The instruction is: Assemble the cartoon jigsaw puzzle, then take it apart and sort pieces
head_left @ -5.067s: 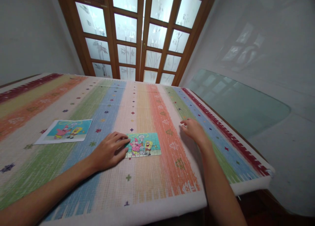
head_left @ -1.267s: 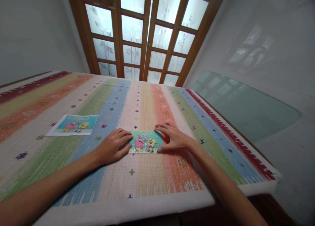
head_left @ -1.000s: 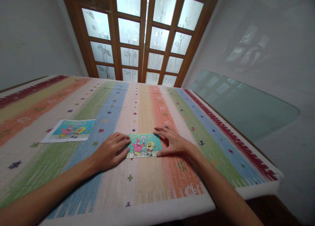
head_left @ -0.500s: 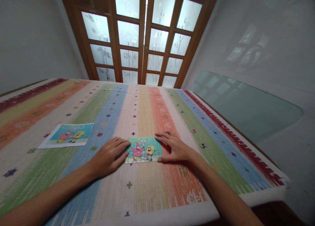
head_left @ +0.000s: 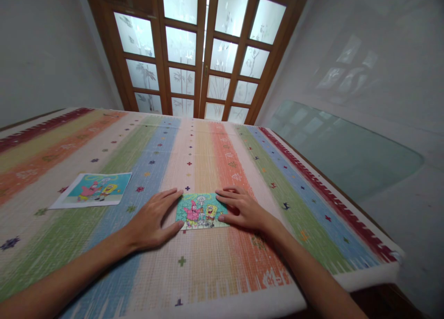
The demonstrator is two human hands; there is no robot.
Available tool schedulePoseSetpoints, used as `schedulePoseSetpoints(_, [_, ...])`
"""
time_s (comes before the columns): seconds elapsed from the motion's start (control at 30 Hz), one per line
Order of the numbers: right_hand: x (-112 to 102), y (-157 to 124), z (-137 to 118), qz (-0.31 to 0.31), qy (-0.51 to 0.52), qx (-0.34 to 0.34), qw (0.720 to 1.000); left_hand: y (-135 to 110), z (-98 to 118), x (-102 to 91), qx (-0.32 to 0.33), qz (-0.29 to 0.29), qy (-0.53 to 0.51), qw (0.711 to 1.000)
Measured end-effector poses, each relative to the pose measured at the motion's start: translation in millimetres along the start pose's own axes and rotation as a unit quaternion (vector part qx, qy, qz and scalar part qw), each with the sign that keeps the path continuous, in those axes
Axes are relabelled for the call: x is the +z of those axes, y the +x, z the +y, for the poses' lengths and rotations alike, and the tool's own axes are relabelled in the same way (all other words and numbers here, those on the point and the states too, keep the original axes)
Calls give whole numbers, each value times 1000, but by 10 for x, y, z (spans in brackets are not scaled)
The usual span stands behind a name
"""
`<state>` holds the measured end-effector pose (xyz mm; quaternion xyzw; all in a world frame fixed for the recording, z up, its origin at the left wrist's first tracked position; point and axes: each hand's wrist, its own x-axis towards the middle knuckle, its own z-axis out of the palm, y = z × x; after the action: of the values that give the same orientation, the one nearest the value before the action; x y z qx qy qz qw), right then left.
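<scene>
A small assembled jigsaw puzzle [head_left: 199, 211] with cartoon figures on a teal ground lies flat on the striped tablecloth. My left hand [head_left: 154, 219] is at its left edge, thumb and fingers spread apart, the fingertips by the upper-left corner and the thumb by the lower-left one. On the other side, my right hand [head_left: 243, 210] rests with outstretched fingers over the right edge, covering part of that end. Both hands touch or nearly touch the puzzle; neither lifts it.
A printed picture sheet [head_left: 95, 189] with similar cartoon figures lies to the left. The striped tablecloth [head_left: 208, 263] covers the table up to its near edge. Beyond stand wooden doors [head_left: 200, 78] with frosted panes, and a glass panel [head_left: 343, 147] is by the right wall.
My left thumb has moved away from its fingers toward the puzzle's lower-left corner. The right hand has shifted slightly left, over more of the puzzle's right end.
</scene>
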<state>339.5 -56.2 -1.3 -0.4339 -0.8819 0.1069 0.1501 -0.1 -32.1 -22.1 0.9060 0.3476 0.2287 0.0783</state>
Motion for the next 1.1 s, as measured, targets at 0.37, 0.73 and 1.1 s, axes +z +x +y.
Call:
schedulePoseSetpoints(0.37, [115, 51, -46, 17, 20, -14, 1000, 4, -44, 33, 36, -30, -16, 999])
schedulePoseSetpoints(0.73, [158, 91, -146, 28, 27, -118, 992, 59, -6, -15, 113, -75, -59, 989])
schedulePoseSetpoints(1.1, [101, 49, -66, -6, 72, -76, 994, 93, -12, -52, 133, -78, -60, 986])
